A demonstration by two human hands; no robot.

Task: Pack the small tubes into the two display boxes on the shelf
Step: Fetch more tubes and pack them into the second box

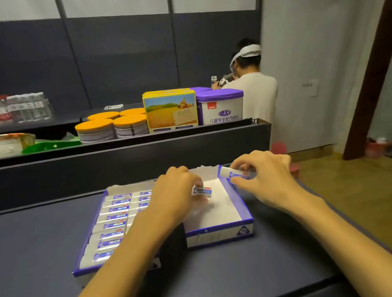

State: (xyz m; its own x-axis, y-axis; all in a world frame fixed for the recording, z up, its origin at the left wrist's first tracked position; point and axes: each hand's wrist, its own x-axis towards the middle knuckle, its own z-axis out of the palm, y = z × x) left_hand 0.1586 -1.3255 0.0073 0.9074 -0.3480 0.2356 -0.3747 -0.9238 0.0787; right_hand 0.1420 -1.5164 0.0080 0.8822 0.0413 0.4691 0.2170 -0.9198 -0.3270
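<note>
- Your left hand pinches a small tube between curled fingertips, just above the white floor of the right display box.
- Your right hand pinches a second tube between thumb and forefinger, over the far right wall of that box.
- Left of the right display box, touching it, the left display box holds rows of tubes lying flat.
- Both boxes rest on the dark shelf.
- Beyond the right display box, a higher shelf carries orange-lidded tins, a yellow carton and a purple-lidded tub.
- Behind the tub stands another person.
</note>
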